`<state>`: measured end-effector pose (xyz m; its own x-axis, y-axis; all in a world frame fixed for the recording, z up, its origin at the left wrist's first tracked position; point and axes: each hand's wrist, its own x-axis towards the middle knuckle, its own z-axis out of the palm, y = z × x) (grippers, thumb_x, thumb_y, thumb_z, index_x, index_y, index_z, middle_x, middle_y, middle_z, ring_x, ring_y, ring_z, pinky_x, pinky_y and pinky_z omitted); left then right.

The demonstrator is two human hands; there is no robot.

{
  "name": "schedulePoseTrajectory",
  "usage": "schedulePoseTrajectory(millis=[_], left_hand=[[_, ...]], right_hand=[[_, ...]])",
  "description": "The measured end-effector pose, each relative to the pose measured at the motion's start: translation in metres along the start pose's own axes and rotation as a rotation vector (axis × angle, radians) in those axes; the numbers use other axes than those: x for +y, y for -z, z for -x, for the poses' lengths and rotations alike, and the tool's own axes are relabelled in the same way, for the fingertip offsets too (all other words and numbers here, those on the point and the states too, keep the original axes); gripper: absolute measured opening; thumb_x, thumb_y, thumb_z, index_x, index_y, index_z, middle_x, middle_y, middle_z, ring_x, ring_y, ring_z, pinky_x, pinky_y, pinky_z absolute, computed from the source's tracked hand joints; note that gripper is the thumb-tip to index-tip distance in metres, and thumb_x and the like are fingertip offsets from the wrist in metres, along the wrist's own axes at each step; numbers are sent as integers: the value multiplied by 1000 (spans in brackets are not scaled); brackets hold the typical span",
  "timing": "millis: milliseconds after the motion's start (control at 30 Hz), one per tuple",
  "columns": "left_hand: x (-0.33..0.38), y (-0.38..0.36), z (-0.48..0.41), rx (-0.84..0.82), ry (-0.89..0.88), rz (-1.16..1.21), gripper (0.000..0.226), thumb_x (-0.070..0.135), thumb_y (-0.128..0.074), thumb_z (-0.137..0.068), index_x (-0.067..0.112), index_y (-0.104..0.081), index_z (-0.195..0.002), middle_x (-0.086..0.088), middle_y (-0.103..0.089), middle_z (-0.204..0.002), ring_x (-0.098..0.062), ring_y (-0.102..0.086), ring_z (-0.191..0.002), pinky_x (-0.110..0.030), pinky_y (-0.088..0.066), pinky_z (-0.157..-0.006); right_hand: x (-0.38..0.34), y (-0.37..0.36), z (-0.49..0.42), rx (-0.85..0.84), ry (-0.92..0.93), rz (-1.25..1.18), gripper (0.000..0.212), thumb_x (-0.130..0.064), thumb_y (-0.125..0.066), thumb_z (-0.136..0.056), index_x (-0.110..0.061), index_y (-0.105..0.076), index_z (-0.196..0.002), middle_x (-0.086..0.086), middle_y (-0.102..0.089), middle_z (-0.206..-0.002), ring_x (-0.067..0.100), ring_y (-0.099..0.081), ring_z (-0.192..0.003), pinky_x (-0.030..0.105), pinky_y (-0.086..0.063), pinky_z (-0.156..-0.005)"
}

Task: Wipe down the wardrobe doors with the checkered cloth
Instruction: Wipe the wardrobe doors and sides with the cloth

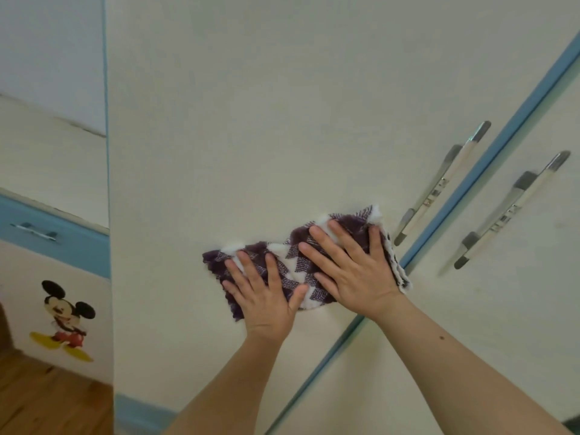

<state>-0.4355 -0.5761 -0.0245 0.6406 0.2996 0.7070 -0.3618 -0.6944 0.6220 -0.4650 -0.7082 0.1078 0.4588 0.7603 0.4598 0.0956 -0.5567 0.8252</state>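
Observation:
A purple-and-white checkered cloth [292,255] lies spread flat against the cream left wardrobe door [251,120]. My left hand [263,293] presses on the cloth's left part with straight, spread fingers. My right hand [348,265] presses on its right part, fingers straight as well. The cloth's right edge sits close to the blue strip [489,152] between the two doors. The right wardrobe door [502,309] lies beyond that strip.
Two long metal handles [442,183] [511,208] flank the blue strip just right of the cloth. At the left stands a low cabinet with a blue drawer [53,233] and a cartoon mouse sticker [66,318]. Wooden floor [47,400] shows at the bottom left.

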Motion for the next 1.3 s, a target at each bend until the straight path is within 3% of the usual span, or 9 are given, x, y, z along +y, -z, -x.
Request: schedulePoseTrajectory(millis=[233, 333, 533, 600, 767, 933, 1033, 1200, 1300], left_hand=[[39, -19, 46, -73, 167, 101, 83, 68, -14, -89, 14, 13, -147, -24, 21, -150, -47, 9, -138, -67, -13, -103], [52, -20, 51, -88, 231, 142, 82, 66, -12, -90, 11, 12, -146, -25, 21, -149, -53, -6, -133, -69, -19, -97], [54, -13, 49, -153, 279, 203, 82, 67, -13, -90, 14, 12, -146, -31, 7, -146, -54, -12, -131, -70, -23, -95], [54, -10, 46, -172, 279, 212, 81, 67, -14, -89, 15, 11, -147, -29, 11, -149, -53, -12, -131, -70, -25, -94], [22, 6, 23, -203, 353, 204, 86, 72, -16, -86, 16, 10, -147, -34, -8, -144, -50, -9, -132, -71, -27, -92], [-29, 24, 0, -225, 407, 169, 88, 73, -17, -85, 17, 11, -147, -37, -9, -145, -51, -6, -134, -72, -30, -88], [-62, 36, -11, -257, 426, 145, 87, 75, -16, -84, 18, 7, -146, -39, -8, -145, -55, -9, -132, -72, -32, -87], [-110, 57, -29, -292, 403, 122, 91, 83, -11, -74, 27, 15, -141, -26, 14, -145, -44, 14, -132, -67, -18, -101], [-128, 70, -44, -339, 443, 156, 108, 90, -4, -64, 18, 25, -140, -25, 24, -146, -45, 21, -135, -58, -2, -109]], right_hand=[[11, 0, 39, -49, 69, 14, 58, -48, -32, -94, -30, -18, -147, 0, 4, -157, 20, 0, -145, 56, 5, -112], [13, 2, 40, -54, 84, 6, 58, -47, -33, -93, -30, -20, -147, 0, 3, -157, 20, 0, -145, 55, 7, -112], [7, 1, 36, -75, 81, 13, 58, -44, -34, -93, -29, -21, -147, 1, 3, -157, 22, 1, -145, 58, 10, -110], [4, -1, 31, -74, 106, 0, 58, -43, -34, -92, -29, -21, -147, 1, 2, -157, 22, 1, -145, 59, 11, -109], [-12, -6, 5, -35, 115, -10, 56, -42, -35, -92, -28, -25, -146, 0, -4, -157, 22, -3, -145, 60, 9, -109], [-46, -13, -41, 11, 114, -29, 56, -41, -35, -92, -26, -27, -146, 2, -3, -157, 23, 0, -144, 61, 9, -108], [-71, -18, -70, 18, 135, -49, 57, -41, -36, -91, -25, -29, -145, 2, -18, -156, 24, 0, -144, 62, 10, -108], [-101, -23, -111, 56, 150, -85, 54, -39, -34, -92, -23, -33, -144, -1, -24, -151, 26, -5, -144, 61, 8, -108], [-112, -20, -142, 78, 166, -138, 53, -38, -34, -92, -21, -38, -142, 1, -30, -149, 27, -20, -140, 60, 6, -108]])
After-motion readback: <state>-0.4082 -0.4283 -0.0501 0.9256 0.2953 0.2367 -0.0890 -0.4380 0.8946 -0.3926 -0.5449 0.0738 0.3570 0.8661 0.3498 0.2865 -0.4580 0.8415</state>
